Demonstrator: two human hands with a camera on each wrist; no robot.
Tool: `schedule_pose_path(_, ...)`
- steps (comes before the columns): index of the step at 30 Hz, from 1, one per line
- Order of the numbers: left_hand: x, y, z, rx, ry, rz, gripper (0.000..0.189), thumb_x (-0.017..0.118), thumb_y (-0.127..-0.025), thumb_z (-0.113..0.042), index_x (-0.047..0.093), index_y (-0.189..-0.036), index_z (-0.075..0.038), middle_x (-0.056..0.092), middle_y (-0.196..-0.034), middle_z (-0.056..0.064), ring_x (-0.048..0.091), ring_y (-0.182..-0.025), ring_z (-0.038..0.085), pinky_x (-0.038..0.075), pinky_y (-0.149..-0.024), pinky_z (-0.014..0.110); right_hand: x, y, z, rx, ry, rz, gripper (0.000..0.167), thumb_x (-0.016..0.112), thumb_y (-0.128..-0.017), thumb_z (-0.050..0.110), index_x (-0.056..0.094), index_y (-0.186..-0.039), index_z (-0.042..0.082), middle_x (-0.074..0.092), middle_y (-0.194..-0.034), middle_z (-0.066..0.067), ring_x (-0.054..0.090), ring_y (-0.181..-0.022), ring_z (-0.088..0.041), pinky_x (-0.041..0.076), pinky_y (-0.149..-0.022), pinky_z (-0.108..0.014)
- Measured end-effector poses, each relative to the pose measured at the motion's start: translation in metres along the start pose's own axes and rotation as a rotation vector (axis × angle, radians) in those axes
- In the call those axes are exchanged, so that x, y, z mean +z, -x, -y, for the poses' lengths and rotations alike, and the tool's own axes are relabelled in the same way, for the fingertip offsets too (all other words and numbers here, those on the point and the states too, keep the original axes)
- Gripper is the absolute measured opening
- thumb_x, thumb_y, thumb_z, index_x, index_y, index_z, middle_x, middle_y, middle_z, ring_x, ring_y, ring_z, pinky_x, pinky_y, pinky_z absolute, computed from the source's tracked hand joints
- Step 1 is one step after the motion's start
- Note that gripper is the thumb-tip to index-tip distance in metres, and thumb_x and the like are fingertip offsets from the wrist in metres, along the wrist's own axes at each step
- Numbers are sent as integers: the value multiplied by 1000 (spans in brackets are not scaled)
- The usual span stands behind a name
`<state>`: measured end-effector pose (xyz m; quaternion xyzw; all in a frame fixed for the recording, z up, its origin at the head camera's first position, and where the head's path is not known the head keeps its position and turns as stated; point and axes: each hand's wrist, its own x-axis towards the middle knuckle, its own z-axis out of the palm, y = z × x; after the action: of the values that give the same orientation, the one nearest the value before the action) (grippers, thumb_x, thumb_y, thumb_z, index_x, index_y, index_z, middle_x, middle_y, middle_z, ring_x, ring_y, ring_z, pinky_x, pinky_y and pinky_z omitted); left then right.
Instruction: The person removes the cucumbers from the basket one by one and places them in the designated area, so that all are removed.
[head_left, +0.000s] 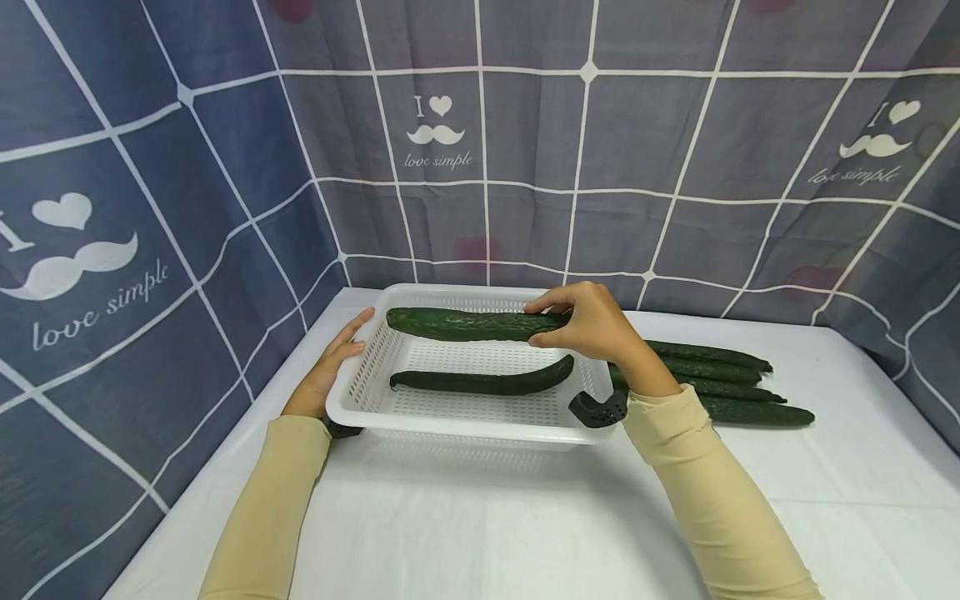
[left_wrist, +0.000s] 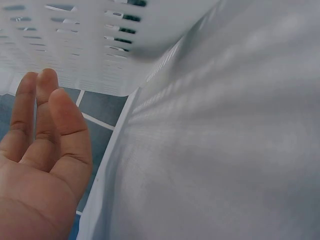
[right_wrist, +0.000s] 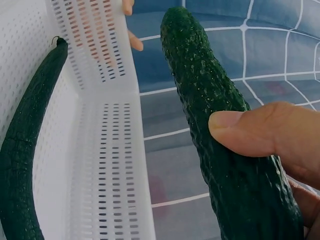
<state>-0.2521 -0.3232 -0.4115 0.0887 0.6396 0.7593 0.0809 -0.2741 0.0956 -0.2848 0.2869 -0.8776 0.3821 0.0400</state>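
My right hand pinches one end of a dark green cucumber between thumb and fingers. The cucumber lies level over the far half of a white perforated plastic basket; in the right wrist view its bumpy skin shows beside the thumb. A second, slightly curved cucumber rests on the basket's floor, nearer the front. At the basket's left side is my left hand, fingers extended along the outer wall. The left wrist view shows those fingers nearly straight beside the perforated wall.
Several more cucumbers lie side by side on the white-covered table, right of the basket and partly behind my right forearm. A dark checked curtain stands behind and along both sides. Black wrist straps sit close to the basket's rim.
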Motion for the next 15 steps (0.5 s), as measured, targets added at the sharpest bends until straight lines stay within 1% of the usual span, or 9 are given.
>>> schedule_pose_path(4, 1, 2, -1, -16, -2, -10, 69, 48, -107, -25, 28, -171, -38, 46, -150, -5, 51, -129, 14, 50, -100, 31, -5, 6, -5, 3, -13, -24, 39, 95, -79, 8, 85, -116, 9, 81, -115, -7, 71, -102, -25, 55, -93, -44)
schedule_pose_path(8, 1, 2, -1, -22, -4, -13, 68, 48, -107, -25, 29, -171, -40, 45, -152, -5, 49, -131, 14, 50, -101, 31, -10, 13, -11, -8, -20, -47, 39, 95, -79, 8, 84, -116, 7, 81, -115, -9, 72, -105, -27, 55, -93, -44)
schedule_pose_path(10, 1, 2, -1, -17, 6, -13, 67, 48, -107, -24, 31, -170, -40, 46, -151, -5, 50, -129, 13, 50, -100, 30, -13, 16, -14, -13, -23, -55, 39, 95, -79, 7, 84, -116, 7, 81, -115, -9, 73, -107, -28, 55, -93, -43)
schedule_pose_path(15, 1, 2, -1, 2, 43, -2, 62, 47, -109, -21, 35, -167, -39, 52, -146, -6, 56, -122, 11, 52, -98, 28, -21, 27, -22, -28, -9, -83, 40, 96, -78, 9, 84, -116, 7, 81, -114, -9, 74, -107, -29, 55, -91, -33)
